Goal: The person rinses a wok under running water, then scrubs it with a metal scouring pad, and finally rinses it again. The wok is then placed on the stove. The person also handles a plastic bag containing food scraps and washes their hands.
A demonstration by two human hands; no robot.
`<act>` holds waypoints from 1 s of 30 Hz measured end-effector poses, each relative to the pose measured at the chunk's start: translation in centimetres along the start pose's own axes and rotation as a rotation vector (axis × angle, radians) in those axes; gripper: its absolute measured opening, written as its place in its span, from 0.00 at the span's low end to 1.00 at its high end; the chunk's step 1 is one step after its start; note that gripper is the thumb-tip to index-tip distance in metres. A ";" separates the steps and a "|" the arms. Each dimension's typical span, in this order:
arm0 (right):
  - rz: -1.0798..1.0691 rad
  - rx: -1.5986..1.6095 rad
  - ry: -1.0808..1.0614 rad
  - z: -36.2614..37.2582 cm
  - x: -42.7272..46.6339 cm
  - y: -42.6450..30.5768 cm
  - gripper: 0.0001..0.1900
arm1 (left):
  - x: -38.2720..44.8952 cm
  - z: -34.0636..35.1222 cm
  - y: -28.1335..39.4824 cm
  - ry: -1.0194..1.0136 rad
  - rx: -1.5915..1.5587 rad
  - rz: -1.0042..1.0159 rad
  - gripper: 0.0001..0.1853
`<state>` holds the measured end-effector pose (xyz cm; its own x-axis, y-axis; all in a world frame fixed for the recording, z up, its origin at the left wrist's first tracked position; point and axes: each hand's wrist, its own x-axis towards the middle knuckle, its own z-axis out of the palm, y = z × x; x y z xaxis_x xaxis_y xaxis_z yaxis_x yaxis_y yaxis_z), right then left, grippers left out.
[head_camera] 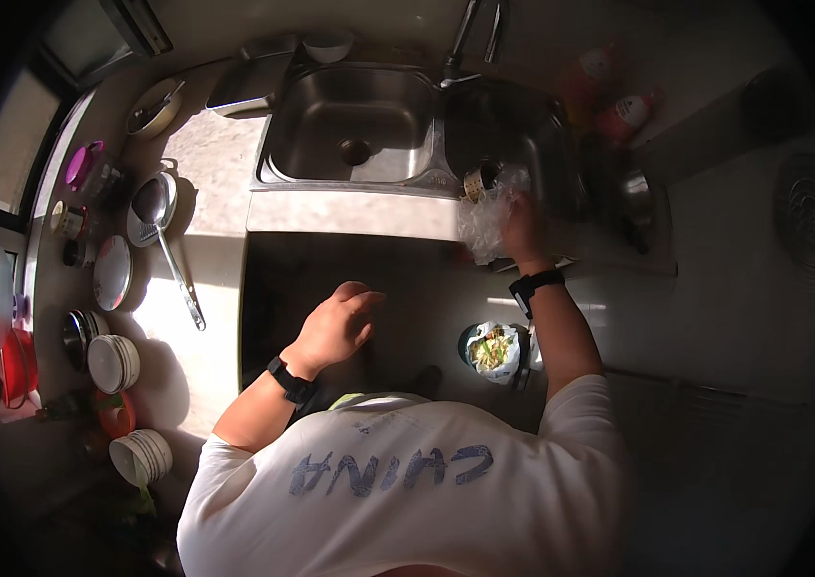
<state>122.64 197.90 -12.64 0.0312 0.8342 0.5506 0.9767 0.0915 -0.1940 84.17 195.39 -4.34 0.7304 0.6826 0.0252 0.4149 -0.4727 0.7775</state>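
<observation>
My right hand (pixel 523 225) is at the front edge of the right sink basin (pixel 537 137), closed on a crumpled clear plastic bag (pixel 486 222) that hangs over the counter's edge. Just behind the bag, in that basin, is a perforated metal strainer (pixel 478 182). Nothing is in my left hand (pixel 331 328), which hovers in front of the counter with its fingers apart. On the floor below my right forearm stands a bin (pixel 463 346) lined with a white bag (pixel 508 368), holding vegetable scraps (pixel 492 349).
The left sink basin (pixel 357 108) and a faucet (pixel 454 50) lie ahead. Along the left counter are a ladle (pixel 180 278) on a dish, a plate (pixel 113 272), stacked bowls (pixel 113 363) and more stacked bowls (pixel 140 456). A metal tray (pixel 245 83) stands left of the sink.
</observation>
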 end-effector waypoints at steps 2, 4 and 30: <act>0.020 -0.288 -0.143 -3.1 -4.1 1.6 0.18 | 0.8 0.6 0.2 -0.039 0.006 0.039 0.23; 0.081 -0.352 -0.056 -5.7 -9.1 2.4 0.18 | 1.8 1.8 0.5 -0.056 0.004 0.091 0.23; 1.987 1.253 0.519 28.0 -64.1 5.2 0.15 | 5.9 36.0 -12.8 -0.800 0.219 -0.261 0.17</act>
<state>119.78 160.15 -71.63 0.5956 0.1732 -0.7844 -0.7963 -0.0007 -0.6049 102.71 185.45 -36.78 0.7251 0.2266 -0.6503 0.6576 -0.5080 0.5563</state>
